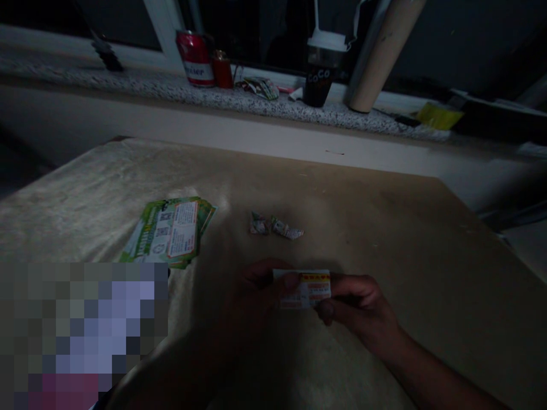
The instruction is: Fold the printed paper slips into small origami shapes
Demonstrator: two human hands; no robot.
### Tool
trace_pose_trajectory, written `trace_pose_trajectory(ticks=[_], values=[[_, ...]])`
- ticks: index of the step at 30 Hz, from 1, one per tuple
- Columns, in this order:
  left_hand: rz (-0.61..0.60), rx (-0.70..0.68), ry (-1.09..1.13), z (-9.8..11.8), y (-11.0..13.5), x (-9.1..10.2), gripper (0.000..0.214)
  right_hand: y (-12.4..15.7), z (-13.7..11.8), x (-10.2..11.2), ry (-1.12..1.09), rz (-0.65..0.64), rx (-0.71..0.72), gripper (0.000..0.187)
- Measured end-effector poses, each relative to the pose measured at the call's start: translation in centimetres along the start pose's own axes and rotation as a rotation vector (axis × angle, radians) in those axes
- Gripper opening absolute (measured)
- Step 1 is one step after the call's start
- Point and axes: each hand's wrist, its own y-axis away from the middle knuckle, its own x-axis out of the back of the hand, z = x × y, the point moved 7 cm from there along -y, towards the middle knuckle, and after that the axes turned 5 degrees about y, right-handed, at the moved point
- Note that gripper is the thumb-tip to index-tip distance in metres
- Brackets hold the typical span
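In the head view a small white printed paper slip [316,290], with a yellow and red band, is held up between my hands over the table. My left hand [265,290] pinches its left part, the thumb lying across the front. At the right edge, my right hand [363,302] grips it between thumb and fingers. Beyond the hands lie two small crumpled or folded pieces of printed paper [282,228]. To the left, a loose stack of green printed flyers [182,230] rests on the table. The slip's fine print is too dim to read.
The table [384,228] has a pale cover and meets a wall. On the speckled windowsill [145,85] stand a red can [195,60], an orange bottle [223,71], a dark lidded cup [319,74] and a cardboard tube [384,57]. A pixelated patch hides the lower left.
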Motion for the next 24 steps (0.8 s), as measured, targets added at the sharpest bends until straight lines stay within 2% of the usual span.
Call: trace_pose_trajectory(ticks=[6,9,11,13,16,20,24], values=[[0.105,-0.035,0.055,0.8,-0.1,0.3,0.032,0.2,-0.1,0.2,0.032,0.035,0.015,0.009],[0.089,-0.062,-0.068,1.3,-0.1,0.4,0.03,0.3,0.1,0.0,0.001,0.001,0.013,0.01],[0.084,-0.075,-0.144,1.5,0.0,0.3,0.028,0.3,0.3,-0.1,-0.045,-0.04,-0.005,0.028],[0.083,-0.089,-0.196,1.8,0.1,0.1,0.026,0.3,0.5,-0.3,-0.073,-0.08,-0.027,0.037],[0.077,-0.125,-0.277,2.0,0.3,-0.2,0.023,0.3,0.8,-0.6,-0.06,-0.137,-0.073,0.03],[0.048,-0.146,-0.36,1.8,0.5,-0.5,0.016,0.5,1.2,-1.0,-0.026,-0.176,-0.162,0.033],[0.023,-0.144,-0.367,1.6,0.6,-0.6,0.014,0.6,1.1,-1.1,0.017,-0.18,-0.174,0.035]])
